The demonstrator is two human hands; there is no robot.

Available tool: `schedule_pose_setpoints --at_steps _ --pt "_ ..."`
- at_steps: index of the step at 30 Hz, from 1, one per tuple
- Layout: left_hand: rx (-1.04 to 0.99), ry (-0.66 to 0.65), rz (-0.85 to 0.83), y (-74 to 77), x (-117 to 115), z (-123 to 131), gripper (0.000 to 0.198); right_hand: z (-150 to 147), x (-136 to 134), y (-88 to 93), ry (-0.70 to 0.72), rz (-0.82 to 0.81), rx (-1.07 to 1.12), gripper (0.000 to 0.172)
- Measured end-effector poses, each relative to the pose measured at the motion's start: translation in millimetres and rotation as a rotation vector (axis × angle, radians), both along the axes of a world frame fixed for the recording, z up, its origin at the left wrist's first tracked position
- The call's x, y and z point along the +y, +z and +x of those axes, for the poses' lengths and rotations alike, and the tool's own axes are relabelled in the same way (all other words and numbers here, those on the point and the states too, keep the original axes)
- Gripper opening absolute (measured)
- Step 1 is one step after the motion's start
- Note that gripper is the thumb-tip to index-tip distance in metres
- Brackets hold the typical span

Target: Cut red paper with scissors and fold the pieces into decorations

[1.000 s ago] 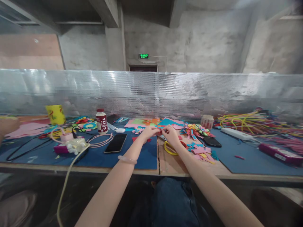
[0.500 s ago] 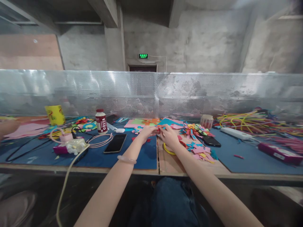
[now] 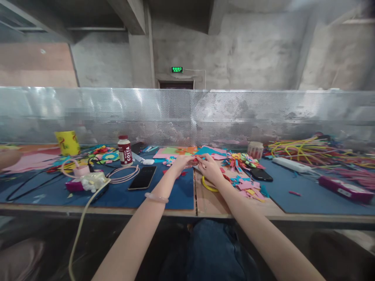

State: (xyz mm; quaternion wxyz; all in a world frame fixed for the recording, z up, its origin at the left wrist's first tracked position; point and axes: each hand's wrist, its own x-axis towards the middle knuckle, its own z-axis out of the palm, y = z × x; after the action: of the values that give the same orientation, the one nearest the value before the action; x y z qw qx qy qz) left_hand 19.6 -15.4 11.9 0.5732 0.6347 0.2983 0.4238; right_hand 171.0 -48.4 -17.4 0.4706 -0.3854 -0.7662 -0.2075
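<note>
Over the middle of the table, my left hand (image 3: pixel 182 164) and my right hand (image 3: pixel 209 168) meet at the fingertips. Both are closed on a small red piece (image 3: pixel 195 159), its shape mostly hidden by the fingers. Red paper scraps (image 3: pixel 182 174) lie on the blue mat under my left hand. A yellow ring (image 3: pixel 208 185) rests on the bare wood below my right hand. Just right of that hand are a pile of colourful paper strips (image 3: pixel 238 162) and pink and blue cut pieces (image 3: pixel 249 187). Behind the hands lie coloured paper sheets (image 3: pixel 187 151).
A black phone (image 3: pixel 143 178), a Costa bottle (image 3: pixel 125 150) and a power strip with cables (image 3: pixel 88 182) are at left. Another phone (image 3: pixel 261 174), a white power strip (image 3: pixel 292 165) and pipe cleaners (image 3: pixel 301 152) are at right. Another person's hand (image 3: pixel 10 158) is at far left.
My hands stay almost in place, fingertips together on the red piece. The other person's hand at far left has drawn slightly further left.
</note>
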Motion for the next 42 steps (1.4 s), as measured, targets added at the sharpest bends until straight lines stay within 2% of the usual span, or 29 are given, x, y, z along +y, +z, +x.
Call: schedule_pose_setpoints --at_steps 12,18,26,29,34,38,42 --pt "0.045 0.021 0.031 -0.8 3 0 0.022 0 -2 0.3 0.019 -0.034 0.088 0.031" --pt "0.1 -0.006 0.124 1.0 -2 -1 0.032 -1 -1 3.5 0.061 -0.148 0.38 0.028" --pt "0.175 -0.031 0.203 0.1 -4 -1 0.034 0 7 3.5 0.111 -0.319 0.58 0.029" --pt "0.197 -0.04 0.235 -1.2 -3 -1 0.034 1 9 2.0 0.13 -0.374 0.596 0.03" --pt "0.198 -0.049 0.292 -3.6 2 0 0.031 2 8 1.6 0.126 -0.366 0.566 0.027" --pt "0.129 -0.012 0.284 -6.7 7 1 0.033 0 4 5.2 0.133 -0.413 0.594 0.026" --pt "0.135 0.003 0.351 -8.2 9 0 0.032 -1 0 8.5 0.157 -0.479 0.614 0.026"
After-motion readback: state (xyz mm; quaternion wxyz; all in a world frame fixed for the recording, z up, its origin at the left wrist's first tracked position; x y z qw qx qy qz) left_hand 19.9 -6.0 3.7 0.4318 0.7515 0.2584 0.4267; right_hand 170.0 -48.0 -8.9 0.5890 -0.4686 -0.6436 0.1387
